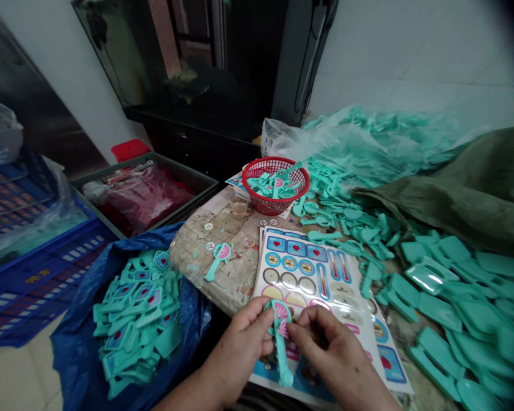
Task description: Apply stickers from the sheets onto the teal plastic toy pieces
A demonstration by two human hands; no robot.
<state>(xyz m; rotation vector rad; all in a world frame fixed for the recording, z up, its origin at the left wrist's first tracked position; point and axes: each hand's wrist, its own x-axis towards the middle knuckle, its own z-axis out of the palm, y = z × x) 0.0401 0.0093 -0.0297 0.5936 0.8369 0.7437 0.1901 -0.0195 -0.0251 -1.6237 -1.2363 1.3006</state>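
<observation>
My left hand point(246, 331) is closed on a teal plastic toy piece point(284, 362), thin-handled with a round head, above the table's front edge. A pink fan-shaped sticker point(281, 311) shows on its head. Just below that, my right hand point(332, 345) pinches a second pink sticker point(283, 329) against or very near the piece; whether it touches cannot be made out. Under both hands lie printed sticker sheets point(278, 260) with hearts, faces, thermometers and circles. A similar teal piece with a pink sticker point(217, 261) rests on the table to the left.
A red basket point(276, 205) of teal pieces stands at the back beside a small clear cup point(240, 206). Loose teal pieces point(475, 308) cover the right side, near a dark cloth point(466, 171). Left of the table are a blue bag point(75, 337) of teal parts and a blue crate point(47, 302).
</observation>
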